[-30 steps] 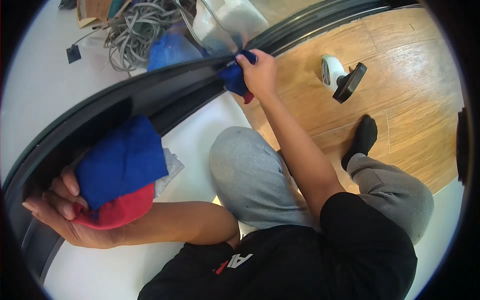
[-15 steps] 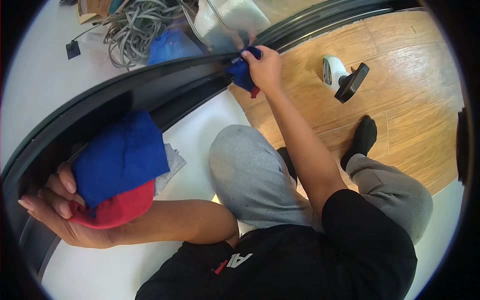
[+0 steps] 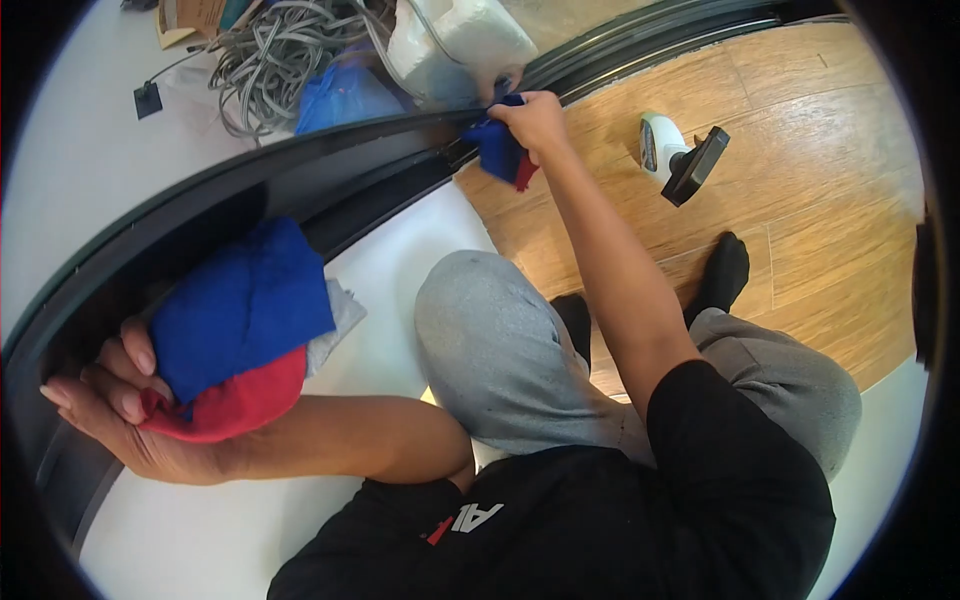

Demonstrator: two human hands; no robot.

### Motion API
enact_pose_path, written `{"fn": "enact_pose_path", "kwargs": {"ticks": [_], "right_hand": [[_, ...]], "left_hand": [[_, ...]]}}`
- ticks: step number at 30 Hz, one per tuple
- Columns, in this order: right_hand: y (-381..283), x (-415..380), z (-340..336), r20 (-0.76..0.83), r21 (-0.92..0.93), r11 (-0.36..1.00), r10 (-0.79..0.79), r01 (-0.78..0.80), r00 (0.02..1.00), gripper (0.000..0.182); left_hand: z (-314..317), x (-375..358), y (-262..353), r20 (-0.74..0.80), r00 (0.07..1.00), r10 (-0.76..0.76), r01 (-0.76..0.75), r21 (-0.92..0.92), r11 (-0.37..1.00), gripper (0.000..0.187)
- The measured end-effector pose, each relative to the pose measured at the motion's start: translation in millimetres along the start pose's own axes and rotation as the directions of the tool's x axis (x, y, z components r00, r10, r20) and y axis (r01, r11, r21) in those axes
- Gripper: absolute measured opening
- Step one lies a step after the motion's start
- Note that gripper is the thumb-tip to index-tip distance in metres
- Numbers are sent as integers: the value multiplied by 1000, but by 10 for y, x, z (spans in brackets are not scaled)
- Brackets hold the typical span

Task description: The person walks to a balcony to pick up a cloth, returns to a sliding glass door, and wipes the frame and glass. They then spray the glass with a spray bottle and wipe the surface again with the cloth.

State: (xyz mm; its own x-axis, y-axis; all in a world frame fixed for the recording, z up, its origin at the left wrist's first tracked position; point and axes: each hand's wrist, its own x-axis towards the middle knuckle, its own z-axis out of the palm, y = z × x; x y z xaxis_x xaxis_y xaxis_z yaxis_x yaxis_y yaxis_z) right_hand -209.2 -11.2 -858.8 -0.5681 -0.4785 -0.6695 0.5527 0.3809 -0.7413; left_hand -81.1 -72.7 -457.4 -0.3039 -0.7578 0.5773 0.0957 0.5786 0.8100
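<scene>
The right hand [image 3: 538, 120] pinches a small blue cloth [image 3: 503, 150] against the dark door track [image 3: 300, 190] at twelve o'clock. At nine o'clock the left hand [image 3: 130, 410] clutches a folded blue and red cloth [image 3: 235, 335], fingers curled round it

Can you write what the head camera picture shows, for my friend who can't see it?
A person sitting on the floor presses a small blue cloth against a dark sliding-door track with the right hand. The left hand holds a bundle of blue and red cloths lower on the track. A white hand-held cleaner lies on the wooden floor.
</scene>
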Motion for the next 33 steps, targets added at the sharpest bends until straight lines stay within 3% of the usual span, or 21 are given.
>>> {"fn": "enact_pose_path", "kwargs": {"ticks": [1,4,5,7,8,9,12,13,16,17,21,23,26,33], "right_hand": [[-53,32,-11,27,136,990,24,-27,999,21],[-10,-132,71,169,484,852,133,-200,977,20],[91,-29,87,140,383,917,59,-109,988,21],[210,112,137,-65,93,989,-110,115,992,21],[256,70,152,-144,-71,980,-195,186,970,21],[289,52,165,-194,-191,945,-301,265,934,20],[263,-96,331,-329,-246,928,-351,280,877,20],[267,-126,376,-351,-306,905,-395,295,849,20],[127,-171,378,-283,-206,968,-200,144,938,20],[33,-289,394,-292,-232,960,-223,157,930,20],[-539,-951,395,-162,-77,940,-342,333,926,20],[-1057,-1436,451,-114,-97,898,-439,430,891,21],[-1561,-2050,577,-138,-157,828,-558,538,818,20],[-2403,-2977,663,-109,-169,595,-803,786,585,15]], "left_hand": [[49,14,-17,78,997,-20,24,-49,998,32],[150,-74,-43,-160,986,40,-26,87,996,34],[116,-26,-28,-120,993,1,-2,-6,1000,33],[123,-18,-24,-167,986,28,-16,75,997,31],[126,-30,5,-187,982,32,-8,128,992,29],[112,-35,14,-143,990,4,0,28,1000,25],[48,-8,26,-95,995,-38,36,-21,999,24],[64,-10,27,-160,986,-41,37,-27,999,23],[34,21,41,-207,978,-37,33,-22,999,21],[77,33,43,-274,962,-16,28,39,999,21],[62,59,134,-316,943,-102,98,-29,995,17],[-121,119,211,-279,949,-148,101,-177,979,19],[-275,207,437,-354,887,-297,237,-204,950,22],[-422,272,719,-241,895,-375,333,-199,922,31]]}}
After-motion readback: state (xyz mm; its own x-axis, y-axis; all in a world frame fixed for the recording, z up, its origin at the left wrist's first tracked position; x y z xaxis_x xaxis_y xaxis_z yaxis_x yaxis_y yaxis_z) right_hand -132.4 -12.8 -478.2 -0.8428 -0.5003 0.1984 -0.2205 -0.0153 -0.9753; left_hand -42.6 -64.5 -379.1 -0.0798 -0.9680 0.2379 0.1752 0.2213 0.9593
